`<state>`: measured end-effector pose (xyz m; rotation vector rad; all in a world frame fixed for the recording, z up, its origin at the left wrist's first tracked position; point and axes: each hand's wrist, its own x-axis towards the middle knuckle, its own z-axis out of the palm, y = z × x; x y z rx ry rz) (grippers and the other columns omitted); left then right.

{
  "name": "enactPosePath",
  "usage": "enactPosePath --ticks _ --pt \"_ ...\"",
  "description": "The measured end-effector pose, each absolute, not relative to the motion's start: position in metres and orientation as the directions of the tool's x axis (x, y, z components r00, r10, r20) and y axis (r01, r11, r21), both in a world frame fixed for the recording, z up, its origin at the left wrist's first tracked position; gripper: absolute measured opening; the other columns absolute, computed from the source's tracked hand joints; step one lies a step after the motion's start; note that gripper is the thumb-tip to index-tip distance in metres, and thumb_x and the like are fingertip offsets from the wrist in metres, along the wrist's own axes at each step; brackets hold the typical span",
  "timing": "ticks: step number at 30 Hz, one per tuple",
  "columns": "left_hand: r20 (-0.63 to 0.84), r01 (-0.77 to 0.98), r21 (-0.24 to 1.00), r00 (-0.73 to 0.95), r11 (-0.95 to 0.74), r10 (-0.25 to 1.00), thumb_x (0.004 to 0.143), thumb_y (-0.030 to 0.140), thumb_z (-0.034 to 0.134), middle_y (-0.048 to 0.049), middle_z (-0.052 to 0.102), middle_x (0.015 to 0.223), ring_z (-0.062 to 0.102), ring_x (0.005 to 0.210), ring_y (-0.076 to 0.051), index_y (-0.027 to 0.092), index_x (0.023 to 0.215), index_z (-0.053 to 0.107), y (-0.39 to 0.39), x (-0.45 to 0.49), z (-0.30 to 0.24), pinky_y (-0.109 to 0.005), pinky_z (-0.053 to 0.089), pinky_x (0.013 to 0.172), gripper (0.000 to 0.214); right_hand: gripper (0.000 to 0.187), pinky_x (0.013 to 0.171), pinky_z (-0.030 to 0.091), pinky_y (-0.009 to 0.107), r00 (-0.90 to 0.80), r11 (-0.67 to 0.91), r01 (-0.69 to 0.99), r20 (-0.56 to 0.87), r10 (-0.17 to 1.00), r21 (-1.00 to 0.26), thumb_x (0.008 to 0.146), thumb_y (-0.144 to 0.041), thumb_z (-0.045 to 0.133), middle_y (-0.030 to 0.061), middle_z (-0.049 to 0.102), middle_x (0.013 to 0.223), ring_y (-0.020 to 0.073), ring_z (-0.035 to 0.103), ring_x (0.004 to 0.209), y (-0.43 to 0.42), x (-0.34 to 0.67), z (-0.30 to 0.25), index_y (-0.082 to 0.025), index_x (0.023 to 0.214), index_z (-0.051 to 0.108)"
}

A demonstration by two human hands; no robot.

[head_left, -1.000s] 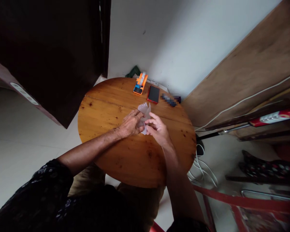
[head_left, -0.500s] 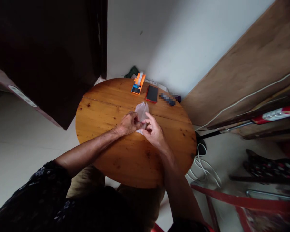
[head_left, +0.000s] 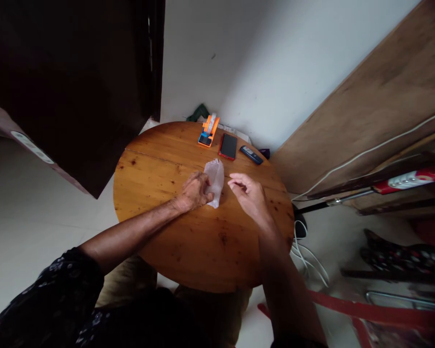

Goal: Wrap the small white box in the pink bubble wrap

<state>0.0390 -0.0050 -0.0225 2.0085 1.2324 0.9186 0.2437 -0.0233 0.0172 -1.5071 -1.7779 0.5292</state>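
Crinkled translucent sheet (head_left: 216,180) on knotty wooden table (head_left: 199,246)

Ragged at its far end, it lies mid-table. The left hand (head_left: 196,190) curls fingers at its edge, whether pinching I cannot tell; the right hand (head_left: 251,195), fingertips nearly meeting, is apart. Pale wall (head_left: 221,72) beyond.

Varnished wooden desk (head_left: 188,246), crinkled translucent plastic film (head_left: 215,179).
The desk's grain and knots show through a smooth, low sheen, and the film looks thin and wrinkled. The tape dispenser (head_left: 209,130) is hard plastic, the phone (head_left: 228,146) has a smooth screen, the wall (head_left: 235,63) is matt, the sleeve (head_left: 58,290) is patterned cloth, and the floor (head_left: 39,227) is smooth.
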Motion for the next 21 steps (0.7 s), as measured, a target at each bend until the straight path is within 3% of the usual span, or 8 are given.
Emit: enactPosePath --ticks 4,8,12,15,18,21 --pt "0.349 0.449 0.735 0.392 -0.508 0.851 0.072 0.02 0.07 -0.0116 0.067 0.112 0.063 0.106 -0.027 0.018 0.111 0.063 -0.002 0.038 -0.027 -0.045 0.055 0.095 0.039 0.031 0.086 0.056 0.042 -0.149 0.285 0.739 0.265 0.953 -0.611 0.087 -0.021 0.051 0.0068 0.074 0.098 0.0224 0.068 0.088 0.005 0.244 0.012 -0.023 0.108 0.074" --pt "0.319 0.425 0.739 0.464 -0.523 0.827 0.077 0.021 0.066 -0.016 0.068 0.124 0.064 0.114 -0.029 0.011 0.123 0.062 0.0 0.038 -0.028 -0.045 0.054 0.102 0.047 0.042 0.108 0.048 0.049 -0.341 0.467 0.788 0.348 0.873 -0.401 0.08 -0.008 0.049 0.0074 0.063 0.133 0.0267 0.058 0.124 0.018 0.234 0.001 -0.026 0.106 0.076" --pt "0.291 0.417 0.755 0.479 -0.506 0.828 0.077 0.021 0.067 -0.0177 0.067 0.129 0.063 0.119 -0.03 0.009 0.128 0.061 0.002 0.037 -0.029 -0.046 0.052 0.105 0.053 0.031 0.109 0.043 0.06 -0.357 0.468 0.848 0.383 0.852 -0.249 0.082 -0.008 0.051 0.0066 0.047 0.154 0.034 0.051 0.133 0.013 0.228 -0.004 -0.024 0.097 0.073" --pt "0.267 0.415 0.774 0.472 -0.479 0.84 0.078 0.025 0.068 -0.0163 0.067 0.129 0.065 0.116 -0.029 0.012 0.131 0.06 0.002 0.036 -0.03 -0.044 0.055 0.1 0.055 0.024 0.111 0.041 0.06 -0.343 0.491 0.837 0.466 0.816 -0.243 0.085 -0.01 0.051 0.0077 0.038 0.161 0.0351 0.046 0.139 0.008 0.234 -0.003 -0.022 0.094 0.07" --pt "0.263 0.409 0.782 0.467 -0.47 0.844 0.08 0.026 0.068 -0.0154 0.067 0.13 0.066 0.116 -0.028 0.014 0.133 0.059 0.001 0.035 -0.031 -0.043 0.056 0.1 0.056 0.02 0.113 0.042 0.057 -0.33 0.514 0.81 0.505 0.798 -0.283 0.089 -0.013 0.05 0.0071 0.039 0.16 0.0329 0.046 0.141 0.01 0.239 -0.006 -0.022 0.094 0.068" --pt "0.27 0.405 0.782 0.466 -0.474 0.843 0.079 0.025 0.067 -0.0157 0.066 0.133 0.065 0.118 -0.029 0.015 0.134 0.058 0.001 0.036 -0.03 -0.044 0.055 0.102 0.057 0.027 0.115 0.041 0.055 -0.311 0.504 0.792 0.483 0.819 -0.344 0.088 -0.017 0.055 0.0087 0.042 0.158 0.0306 0.047 0.141 0.018 0.24 -0.017 -0.025 0.111 0.066"
